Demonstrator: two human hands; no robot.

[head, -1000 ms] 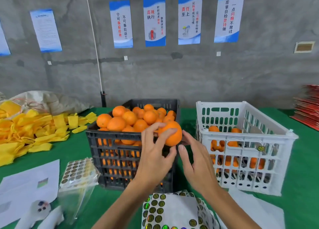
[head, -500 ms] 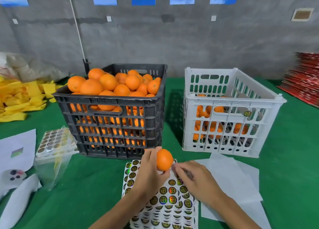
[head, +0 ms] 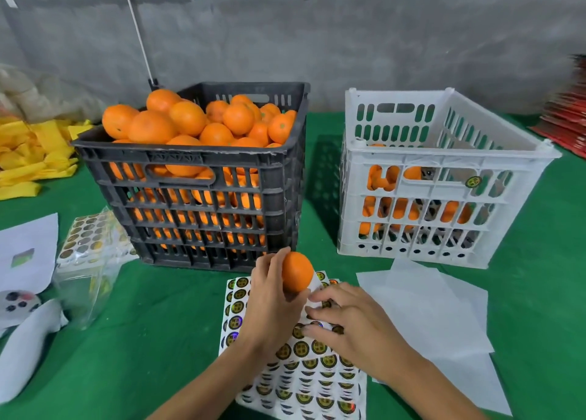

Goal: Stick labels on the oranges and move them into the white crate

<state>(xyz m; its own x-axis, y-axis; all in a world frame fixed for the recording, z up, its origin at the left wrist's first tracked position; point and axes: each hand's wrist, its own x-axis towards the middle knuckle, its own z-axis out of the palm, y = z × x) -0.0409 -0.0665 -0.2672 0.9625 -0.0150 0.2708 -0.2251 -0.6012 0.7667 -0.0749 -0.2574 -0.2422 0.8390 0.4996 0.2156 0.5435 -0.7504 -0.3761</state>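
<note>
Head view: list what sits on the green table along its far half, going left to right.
Yellow foam nets → black crate heaped with oranges → white crate holding a few oranges → red stack at the right edge.

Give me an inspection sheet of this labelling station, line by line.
Surface: green cloth covers the table.
Job's things: black crate heaped with oranges; white crate partly filled; label sheet at the front.
Clutter: yellow wrappers, bagged label sheets, white papers.
Hands: left hand holds one orange; right hand rests its fingers on the label sheet.
Cables: thin white line runs up the wall.
Surroundings: grey concrete wall; red stack at right.
</note>
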